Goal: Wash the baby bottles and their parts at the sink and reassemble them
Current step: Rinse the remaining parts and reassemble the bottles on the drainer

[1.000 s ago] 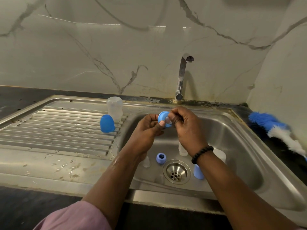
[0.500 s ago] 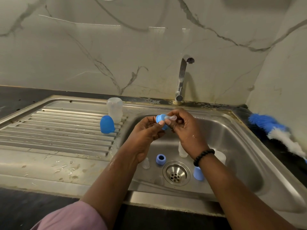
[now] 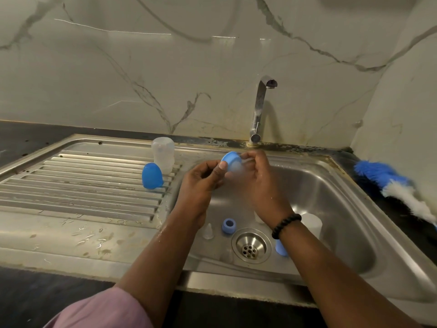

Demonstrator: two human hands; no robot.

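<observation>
Over the sink basin (image 3: 335, 197) my left hand (image 3: 201, 183) grips a blue collar ring (image 3: 230, 159) by its rim. My right hand (image 3: 257, 181) pinches a clear teat (image 3: 238, 167) seated in that ring. On the basin floor lie a second blue ring (image 3: 229, 226), a clear teat (image 3: 208, 231), a blue cap (image 3: 281, 248) and a clear bottle (image 3: 311, 223), partly hidden by my right forearm. A clear bottle (image 3: 163, 155) and a blue cap (image 3: 152, 175) stand on the drainboard (image 3: 78, 185).
The tap (image 3: 260, 110) stands behind the basin with no water running. A blue and white bottle brush (image 3: 392, 185) lies on the dark counter at the right. The drain (image 3: 250, 249) is in the middle of the basin floor.
Both hands have turned the blue ring so its outer side faces up and left, with the teat now on the lower right. The hands shifted slightly toward the tap.
</observation>
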